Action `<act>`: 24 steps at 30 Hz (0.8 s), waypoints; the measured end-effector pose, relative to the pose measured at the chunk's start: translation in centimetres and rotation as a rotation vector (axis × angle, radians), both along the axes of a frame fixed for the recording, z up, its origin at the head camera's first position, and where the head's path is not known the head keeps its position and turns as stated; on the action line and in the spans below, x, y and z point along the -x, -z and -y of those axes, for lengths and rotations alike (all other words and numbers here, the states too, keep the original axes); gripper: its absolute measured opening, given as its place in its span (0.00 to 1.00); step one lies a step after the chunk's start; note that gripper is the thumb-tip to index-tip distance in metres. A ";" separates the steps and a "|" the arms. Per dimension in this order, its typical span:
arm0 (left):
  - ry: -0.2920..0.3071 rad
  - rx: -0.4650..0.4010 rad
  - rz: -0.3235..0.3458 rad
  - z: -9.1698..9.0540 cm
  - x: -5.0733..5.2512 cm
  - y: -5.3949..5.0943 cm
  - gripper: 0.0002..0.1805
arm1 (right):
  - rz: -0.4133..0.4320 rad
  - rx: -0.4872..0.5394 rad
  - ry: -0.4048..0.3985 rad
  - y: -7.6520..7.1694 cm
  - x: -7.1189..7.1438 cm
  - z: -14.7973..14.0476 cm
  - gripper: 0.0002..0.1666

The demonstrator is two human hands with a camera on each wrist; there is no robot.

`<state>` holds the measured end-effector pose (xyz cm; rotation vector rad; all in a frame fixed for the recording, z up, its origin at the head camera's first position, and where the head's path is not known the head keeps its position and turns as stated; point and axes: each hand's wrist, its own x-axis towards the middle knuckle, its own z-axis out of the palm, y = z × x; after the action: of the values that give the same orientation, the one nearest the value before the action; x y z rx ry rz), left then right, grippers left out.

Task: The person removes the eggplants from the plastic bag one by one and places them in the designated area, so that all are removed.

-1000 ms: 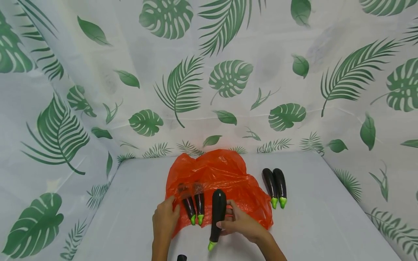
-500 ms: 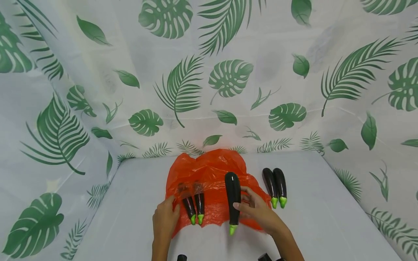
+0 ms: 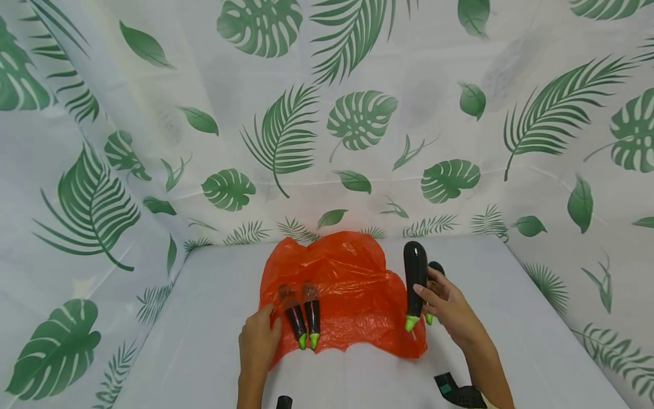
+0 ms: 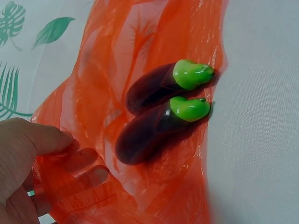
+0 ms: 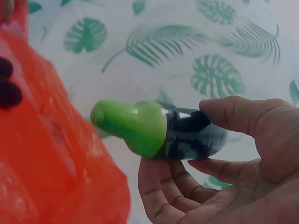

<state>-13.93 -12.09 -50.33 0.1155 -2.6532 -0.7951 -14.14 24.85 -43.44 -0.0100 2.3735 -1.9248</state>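
My right hand (image 3: 449, 307) grips a dark eggplant (image 3: 415, 272) with a green stem end, thumb on one side and fingers on the other; the right wrist view shows its green cap (image 5: 135, 126) toward the bag. Behind it, one more eggplant (image 3: 436, 267) shows only in part. A red plastic bag (image 3: 352, 261) lies spread on the table, with two eggplants (image 3: 313, 321) inside, green ends at its mouth. My left hand (image 3: 259, 341) pinches the bag's left edge; in the left wrist view, fingers (image 4: 86, 158) show through the thin plastic, below the thumb.
The white tabletop (image 3: 204, 324) reaches back to a leaf-printed curtain (image 3: 357, 119), which also hangs along both sides. A black device (image 3: 460, 392) is strapped at my right wrist, and a dark object (image 3: 284, 402) shows at the bottom edge beside my left forearm.
My right hand has carried the eggplant to the right and away from me, from in front of the bag to the pair on the right, partly covering them. The left hand stays put.
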 end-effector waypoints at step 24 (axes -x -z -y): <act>-0.009 -0.024 0.051 0.1 -0.1 -0.3 0.02 | 0.246 -0.073 0.230 4.3 2.3 -9.5 0.52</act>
<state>-13.80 -12.18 -50.02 0.1550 -2.6890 -0.8321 -16.46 34.37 -47.74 0.4952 2.3607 -1.8019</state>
